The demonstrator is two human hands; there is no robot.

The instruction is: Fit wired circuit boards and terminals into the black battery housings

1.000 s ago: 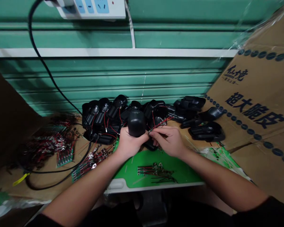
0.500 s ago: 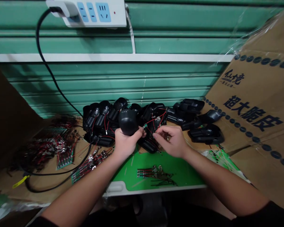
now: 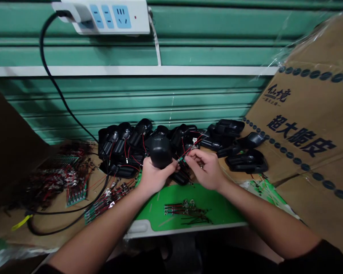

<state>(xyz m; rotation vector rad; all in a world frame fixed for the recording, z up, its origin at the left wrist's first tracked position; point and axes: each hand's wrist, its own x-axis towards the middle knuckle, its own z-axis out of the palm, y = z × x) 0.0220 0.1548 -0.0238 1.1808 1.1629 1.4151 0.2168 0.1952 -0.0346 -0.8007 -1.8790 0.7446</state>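
Observation:
My left hand is wrapped round a black plastic housing with a rounded top, held above the green board. Beside it, my right hand pinches a small green circuit board with red wires, close to the left thumb. A silvery part shows at the wires, above the right fingers. The inner side of the housing is turned away from view. On the green board below lies a small bundle of wired circuit boards.
Several black housings with red wires stand along the green shutter wall, and more housings lie to the right. Heaps of wired boards and a black cable lie left. A cardboard box borders the right. A power strip hangs above.
The housing in my left hand has shifted slightly right and down. My right fingers have closed in on the small circuit board, which is now nearer the housing. The view has moved slightly.

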